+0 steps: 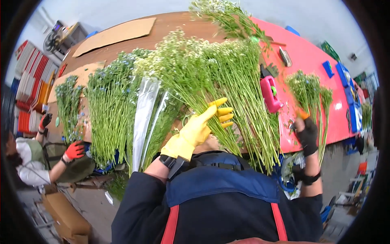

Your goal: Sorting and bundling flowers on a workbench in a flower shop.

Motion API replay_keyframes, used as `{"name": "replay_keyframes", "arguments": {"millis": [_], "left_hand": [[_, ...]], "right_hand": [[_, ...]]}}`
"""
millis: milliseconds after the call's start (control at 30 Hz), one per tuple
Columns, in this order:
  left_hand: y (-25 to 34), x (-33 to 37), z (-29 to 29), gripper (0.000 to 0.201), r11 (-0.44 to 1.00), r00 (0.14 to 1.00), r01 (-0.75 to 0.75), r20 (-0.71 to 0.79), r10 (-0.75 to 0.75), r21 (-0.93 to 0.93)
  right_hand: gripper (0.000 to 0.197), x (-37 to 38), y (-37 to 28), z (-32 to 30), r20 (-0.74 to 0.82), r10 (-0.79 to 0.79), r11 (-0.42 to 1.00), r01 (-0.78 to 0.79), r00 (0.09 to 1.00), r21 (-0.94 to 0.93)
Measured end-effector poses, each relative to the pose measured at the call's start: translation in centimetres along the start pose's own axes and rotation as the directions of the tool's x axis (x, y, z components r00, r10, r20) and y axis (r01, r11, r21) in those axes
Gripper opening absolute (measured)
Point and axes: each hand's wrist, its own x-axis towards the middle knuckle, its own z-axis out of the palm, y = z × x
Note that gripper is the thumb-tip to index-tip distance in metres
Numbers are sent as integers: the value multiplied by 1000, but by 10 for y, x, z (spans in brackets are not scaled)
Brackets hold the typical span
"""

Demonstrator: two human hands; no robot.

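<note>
My left hand [194,132], in a yellow rubber glove, is closed around a bunch of white-flowered stems [185,83], its fingertips showing past the stems. The blossoms point away from me and the cut ends hang over the table's near edge. A thick row of similar long stems [248,97] lies just right of that hand. My right hand [307,134], in a black glove with orange fingertips, is over the near edge of the red tabletop. Motion smears its fingers. It is beside a smaller white-flowered bunch [306,91].
Blue-flowered stems [107,105] and clear plastic wrapping [145,118] lie left. A pink tape dispenser [270,94] sits on the red tabletop [294,61]. Cardboard [118,35] lies at the back left. At far left, a co-worker's red-gloved hand [75,150] is near the table.
</note>
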Motion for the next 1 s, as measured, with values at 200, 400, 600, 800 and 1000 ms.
{"name": "replay_keyframes", "arguments": {"millis": [200,400,600,800,1000], "left_hand": [[-8,-11,7,53,996,997,-78,21,78,34],[-18,-26,-2,54,987,986,-158,-50,159,17],[-12,-57,1,56,978,971,-210,-117,208,0],[13,-116,-2,69,962,961,-273,41,273,-17],[32,-207,-34,86,925,923,-378,64,379,-26]], "right_hand": [[23,-62,23,138,434,-1,933,-155,901,325],[33,-49,18,153,587,-289,946,319,756,56],[61,-53,-16,185,722,-270,963,174,636,207],[37,-76,-57,206,871,-121,973,-116,476,198],[39,-127,-93,272,948,-170,982,128,268,140]]}}
